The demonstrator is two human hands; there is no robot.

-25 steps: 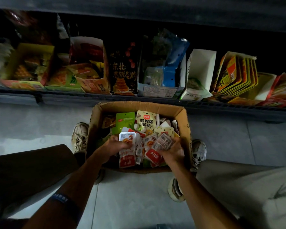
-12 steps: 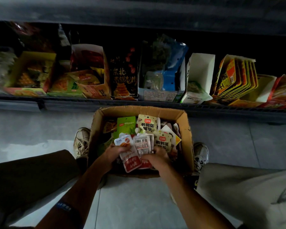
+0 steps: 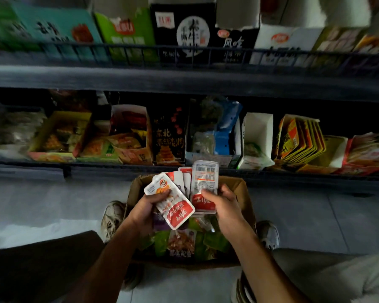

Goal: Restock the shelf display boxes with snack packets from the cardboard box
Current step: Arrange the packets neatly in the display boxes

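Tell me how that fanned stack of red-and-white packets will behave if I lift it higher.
The red-and-white packets look thin and glossy, so probably light but slippery. They already splay between the left hand and right hand, so loose ones may slide out.

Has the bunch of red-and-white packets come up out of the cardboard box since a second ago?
Yes. The red-and-white packets, gripped by the left hand and right hand, now rise above the cardboard box rim, toward the shelf.

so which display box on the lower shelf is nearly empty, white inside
The white display box right of the blue bags. Its bare white inner walls show, with few packets at the bottom; the boxes beside it look well filled.
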